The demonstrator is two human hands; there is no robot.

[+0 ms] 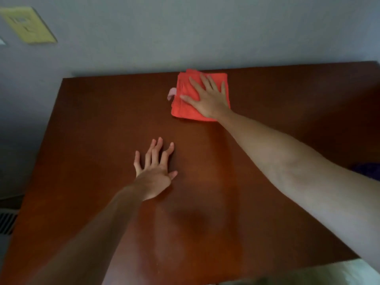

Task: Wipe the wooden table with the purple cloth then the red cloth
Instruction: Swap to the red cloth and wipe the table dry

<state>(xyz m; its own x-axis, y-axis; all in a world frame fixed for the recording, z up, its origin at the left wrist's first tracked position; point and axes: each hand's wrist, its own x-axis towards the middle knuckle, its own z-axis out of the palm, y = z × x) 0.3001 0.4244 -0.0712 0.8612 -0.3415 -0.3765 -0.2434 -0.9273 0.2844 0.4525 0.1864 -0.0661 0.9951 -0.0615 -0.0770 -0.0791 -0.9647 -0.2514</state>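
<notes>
The folded red cloth [185, 103] lies near the far edge of the dark wooden table [92, 130], with a pale tag sticking out on its left side. My right hand [207, 97] presses flat on top of it, fingers spread. My left hand [154, 171] rests flat on the bare wood at the table's middle, fingers apart and holding nothing. A dark purple patch, probably the purple cloth [368, 169], shows at the right edge behind my right forearm, mostly hidden.
A grey wall [185, 33] runs along the table's far edge, with a yellowish switch plate [28, 25] at the upper left. A floor vent [7, 223] shows beyond the table's left edge. A pale surface [308, 272] lies past the near right corner.
</notes>
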